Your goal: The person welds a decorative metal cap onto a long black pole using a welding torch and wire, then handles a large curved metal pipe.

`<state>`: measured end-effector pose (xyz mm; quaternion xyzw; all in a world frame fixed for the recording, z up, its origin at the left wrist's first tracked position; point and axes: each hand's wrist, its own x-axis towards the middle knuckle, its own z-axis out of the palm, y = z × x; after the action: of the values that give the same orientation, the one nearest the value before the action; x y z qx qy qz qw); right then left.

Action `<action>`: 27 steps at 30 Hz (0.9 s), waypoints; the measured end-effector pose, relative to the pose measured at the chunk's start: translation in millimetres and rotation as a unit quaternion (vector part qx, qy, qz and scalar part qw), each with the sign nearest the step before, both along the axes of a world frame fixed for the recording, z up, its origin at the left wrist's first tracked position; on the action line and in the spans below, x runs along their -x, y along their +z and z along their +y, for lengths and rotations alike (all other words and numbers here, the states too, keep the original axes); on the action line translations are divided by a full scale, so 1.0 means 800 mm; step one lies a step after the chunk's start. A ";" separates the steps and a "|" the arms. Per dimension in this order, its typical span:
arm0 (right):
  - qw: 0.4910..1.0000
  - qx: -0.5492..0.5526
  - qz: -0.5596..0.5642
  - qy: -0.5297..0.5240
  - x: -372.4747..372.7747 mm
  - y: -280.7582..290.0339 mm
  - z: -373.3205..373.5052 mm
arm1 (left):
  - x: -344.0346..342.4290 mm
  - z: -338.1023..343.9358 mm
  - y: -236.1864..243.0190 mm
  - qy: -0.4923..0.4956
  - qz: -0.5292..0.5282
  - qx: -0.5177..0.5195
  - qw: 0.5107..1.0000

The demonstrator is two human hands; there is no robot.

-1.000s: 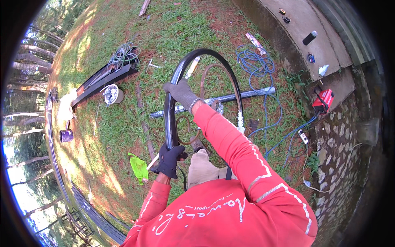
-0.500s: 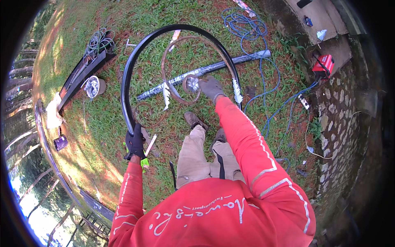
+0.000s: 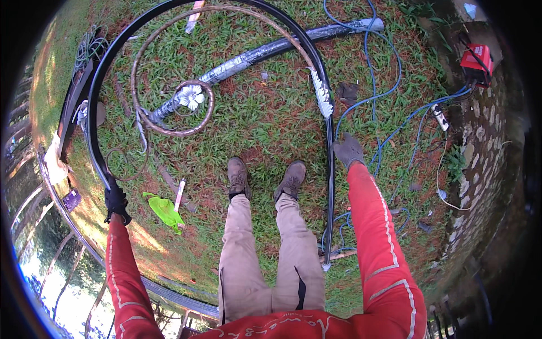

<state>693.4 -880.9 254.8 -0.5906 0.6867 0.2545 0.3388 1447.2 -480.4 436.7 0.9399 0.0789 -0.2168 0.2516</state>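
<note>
Viewed from above, standing on grass (image 3: 265,124). Left hand (image 3: 116,202), dark-gloved, seen wrapped tight round the lower left end of a bent black pipe (image 3: 99,85). Right hand (image 3: 348,150), grey-gloved, seen with fingers loosely spread just beside the pipe's straight right leg (touching or apart: cannot tell). Pipe found arching up from the left hand, across the top of the view, then down past the right hand to a cut end near the right knee.

Noted inside the arch: a rusty spiral scroll of round bar (image 3: 169,90) lying on the grass, with a white metal flower (image 3: 191,97) at its inner curl. Noted behind the scroll: a long dark pole (image 3: 271,51) lying slantwise toward the upper right. Brown boots (image 3: 265,178) planted side by side between the hands. Bright green rag (image 3: 165,210) on the grass near the left hand. Blue cable (image 3: 389,96) looped over the right side of the grass; red machine (image 3: 477,62) at the stone paving, upper right.
</note>
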 end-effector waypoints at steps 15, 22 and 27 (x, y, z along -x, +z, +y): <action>0.979 0.114 0.009 -0.169 0.060 -0.320 0.132 | -0.117 0.065 -0.361 -0.072 0.053 -0.147 0.985; 0.979 0.184 0.025 -0.089 0.114 -0.336 0.118 | -0.150 0.181 -0.536 -0.055 0.161 -0.113 0.979; 0.988 0.123 0.077 -0.059 0.129 -0.326 0.089 | -0.119 0.252 -0.622 -0.300 0.139 -0.212 0.920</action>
<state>590.2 -809.5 -5.9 -0.5652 0.7704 0.1921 0.2240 1542.6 -278.6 -61.0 0.9114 -0.1281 -0.3887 -0.0439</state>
